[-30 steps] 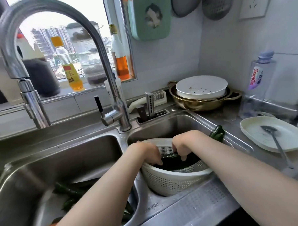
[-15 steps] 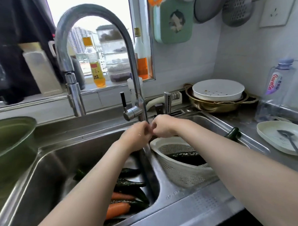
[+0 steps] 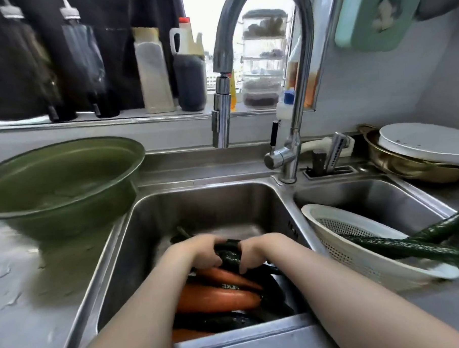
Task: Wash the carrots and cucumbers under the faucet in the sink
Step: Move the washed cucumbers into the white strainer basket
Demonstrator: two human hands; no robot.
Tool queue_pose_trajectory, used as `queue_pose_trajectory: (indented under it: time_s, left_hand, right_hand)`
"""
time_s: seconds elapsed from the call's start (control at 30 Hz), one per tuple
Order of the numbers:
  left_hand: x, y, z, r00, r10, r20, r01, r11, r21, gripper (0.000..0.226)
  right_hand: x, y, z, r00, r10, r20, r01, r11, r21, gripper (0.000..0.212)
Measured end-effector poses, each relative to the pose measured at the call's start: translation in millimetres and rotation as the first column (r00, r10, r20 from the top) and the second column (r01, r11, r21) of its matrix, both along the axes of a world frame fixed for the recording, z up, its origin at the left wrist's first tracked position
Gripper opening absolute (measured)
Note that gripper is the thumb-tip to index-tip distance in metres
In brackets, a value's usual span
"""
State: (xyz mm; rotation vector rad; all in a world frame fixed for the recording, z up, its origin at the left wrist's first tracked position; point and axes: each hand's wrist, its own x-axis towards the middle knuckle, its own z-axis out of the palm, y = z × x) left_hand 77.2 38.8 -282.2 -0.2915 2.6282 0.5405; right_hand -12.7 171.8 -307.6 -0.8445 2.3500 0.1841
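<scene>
In the head view, your left hand [image 3: 197, 250] and right hand [image 3: 259, 251] meet low in the larger left bowl of the sink [image 3: 206, 209], with the faucet [image 3: 222, 116] spout hanging over the back of that bowl. Both sets of fingers [image 3: 213, 260] are clenched round one cucumber [image 3: 228, 255] - only a short dark stretch of it shows between your hands, and both ends are hidden in your grip. Just beneath it lie the carrots [image 3: 218, 296], stacked side by side among dark cucumbers [image 3: 216, 323]. Your left forearm covers the left part of the pile, and the sink's front rim cuts off the lowest carrot. The bowl's floor under the vegetables is hidden. In the smaller right bowl a white colander [image 3: 358, 263] leans tilted, holding long cucumbers [image 3: 410, 247] whose far ends run past its rim - one is cut off at the picture's right edge. On the bench [image 3: 18, 301] to the left, a green basin [image 3: 65, 181] stands beside the sink. The bottles on the window sill behind are blurred, so their labels cannot be read.
</scene>
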Motion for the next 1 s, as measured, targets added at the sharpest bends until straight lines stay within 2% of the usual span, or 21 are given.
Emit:
queue_pose_trajectory:
  time_s: [0.07, 0.17, 0.23, 0.33, 0.47, 0.67, 0.73, 0.87, 1.0]
  left_hand:
    - [-1, 0, -5, 0.994, -0.03, 0.103, 0.033, 0.999, -0.028, 0.053]
    - [-9, 2, -7, 0.993, -0.073, 0.087, 0.091, 0.97, -0.224, 0.061]
    - [-16, 6, -11, 0.991, -0.113, 0.071, 0.128, 0.953, -0.275, 0.067]
    - [-21, 4, -19, 0.989, -0.142, 0.03, 0.145, 0.955, -0.259, 0.076]
    - [-19, -3, -14, 0.985, -0.165, -0.05, 0.15, 0.961, -0.231, 0.095]
    - [-11, -9, 11, 0.971, -0.065, -0.228, 0.055, 0.997, -0.049, 0.078]
    - [-10, 2, 27, 0.947, -0.085, -0.309, 0.062, 0.995, -0.083, 0.075]
    - [-10, 28, 69, 0.838, -0.246, -0.488, 0.061, 0.93, -0.364, 0.066]
    - [-12, 55, 108, 0.822, -0.222, -0.524, 0.062, 0.95, -0.305, 0.07]
  right_hand:
    - [0, -3, -11, 1.0, -0.023, 0.002, 0.023, 1.0, 0.01, 0.059]
    - [-1, -4, -15, 0.996, -0.081, 0.028, 0.081, 0.997, 0.016, 0.058]
    - [0, -1, -15, 0.992, -0.116, 0.054, 0.116, 0.993, 0.01, 0.061]
    - [4, -1, -14, 0.977, -0.171, 0.125, 0.173, 0.985, -0.011, 0.058]
    - [7, -6, 4, 0.973, -0.204, 0.109, 0.222, 0.957, -0.189, 0.049]
    - [5, 17, 61, 0.989, -0.15, 0.008, 0.145, 0.943, -0.299, 0.057]
    - [1, 31, 84, 0.992, -0.126, -0.03, 0.109, 0.941, -0.322, 0.056]
    - [-1, 54, 119, 0.989, -0.139, -0.051, 0.101, 0.887, -0.451, 0.051]
    - [-8, 85, 162, 0.992, -0.118, -0.053, 0.08, 0.879, -0.469, 0.053]
